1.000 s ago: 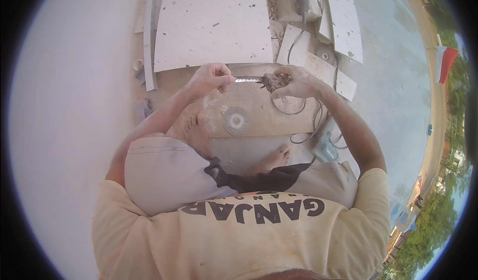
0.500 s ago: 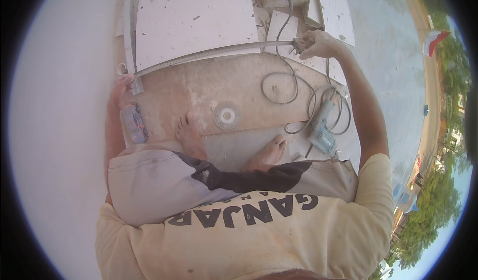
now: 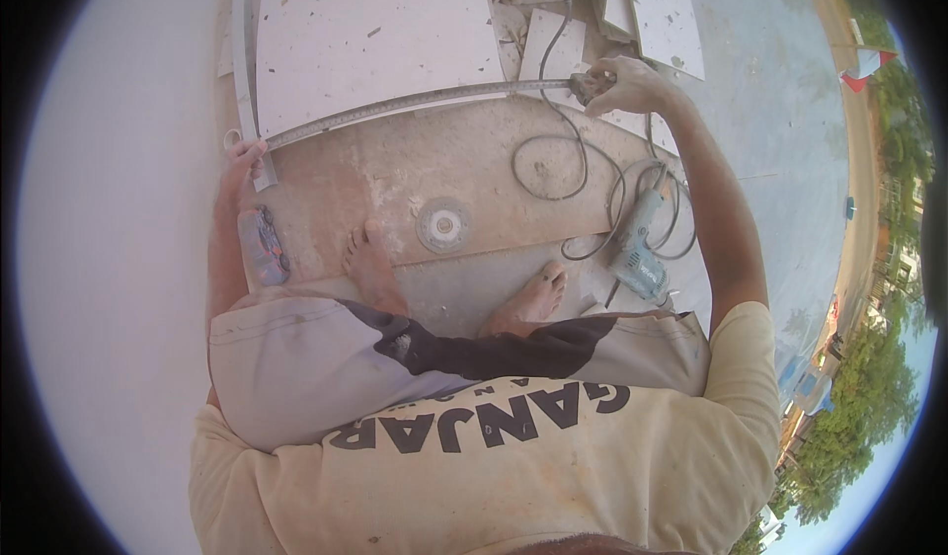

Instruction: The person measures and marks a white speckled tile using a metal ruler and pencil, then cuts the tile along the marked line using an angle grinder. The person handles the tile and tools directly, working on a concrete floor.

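A tape measure's blade [image 3: 415, 99] is pulled out between my two hands, bowing slightly along the near edge of a large white board [image 3: 375, 41]. My right hand [image 3: 637, 86] grips the tape measure's case [image 3: 590, 87] at the right end. At the left, my left hand [image 3: 245, 168] is closed on the blade's end, fingers pinched beside a long narrow metal strip [image 3: 244, 51]. The lower end of that strip shows just under the fingers. A small ring-shaped thing [image 3: 232, 138] lies by the hand; what it is I cannot make out.
A corded drill [image 3: 642, 251] lies at the right, its dark cable [image 3: 583, 175] looping across the ground. Between the strip and my feet sits a round disc [image 3: 444, 225]. A blue-grey object [image 3: 265, 244] lies by my left forearm. White offcuts [image 3: 553, 46] lie at the far right.
The view has shifted slightly, so the board and tools appear a little further left. Both hands keep their hold, and the tape stays stretched between them.
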Demonstrator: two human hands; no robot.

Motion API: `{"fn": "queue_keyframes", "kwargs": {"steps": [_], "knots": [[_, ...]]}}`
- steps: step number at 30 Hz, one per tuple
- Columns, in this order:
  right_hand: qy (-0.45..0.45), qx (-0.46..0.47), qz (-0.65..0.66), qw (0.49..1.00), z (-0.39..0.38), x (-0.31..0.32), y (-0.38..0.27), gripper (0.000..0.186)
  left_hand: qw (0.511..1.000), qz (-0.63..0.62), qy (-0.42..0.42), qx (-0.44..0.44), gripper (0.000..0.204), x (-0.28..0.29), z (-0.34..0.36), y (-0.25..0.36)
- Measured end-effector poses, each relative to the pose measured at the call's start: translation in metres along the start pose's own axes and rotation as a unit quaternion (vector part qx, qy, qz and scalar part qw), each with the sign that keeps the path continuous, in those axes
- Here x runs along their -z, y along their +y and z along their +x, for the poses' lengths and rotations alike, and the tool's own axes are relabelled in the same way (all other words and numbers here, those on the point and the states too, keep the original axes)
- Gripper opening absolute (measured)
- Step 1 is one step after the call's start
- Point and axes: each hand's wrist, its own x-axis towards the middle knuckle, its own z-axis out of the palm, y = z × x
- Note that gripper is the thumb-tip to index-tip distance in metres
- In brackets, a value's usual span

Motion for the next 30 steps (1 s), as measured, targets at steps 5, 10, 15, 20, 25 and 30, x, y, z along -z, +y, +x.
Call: {"fn": "queue_keyframes", "kwargs": {"steps": [5,10,15,20,25,30], "knots": [[-0.02,0.005,0.004,1.0,0.002,0.003,0.002,0.079,0.998,-0.005,0.05,-0.03,0.031,-0.013,-0.007,0.01],[-0.026,0.016,0.005,1.0,0.004,0.002,0.004,0.075,0.994,0.028,0.098,-0.042,0.027,-0.024,-0.015,0.012],[-0.032,0.033,0.049,0.998,0.006,-0.002,0.016,0.07,0.992,0.039,0.093,-0.071,0.021,-0.024,-0.011,0.008],[-0.019,0.041,0.047,0.998,0.004,-0.003,0.016,0.072,0.989,0.094,0.096,-0.064,0.012,-0.024,-0.017,0.018],[-0.02,0.06,0.013,0.998,0.008,-0.003,0.025,0.073,0.977,0.181,0.102,-0.054,0.011,-0.031,-0.02,0.047],[0.051,0.086,0.002,0.995,-0.005,0.003,0.014,0.071,0.926,0.346,0.088,-0.121,0.013,-0.013,-0.018,0.052]]}}
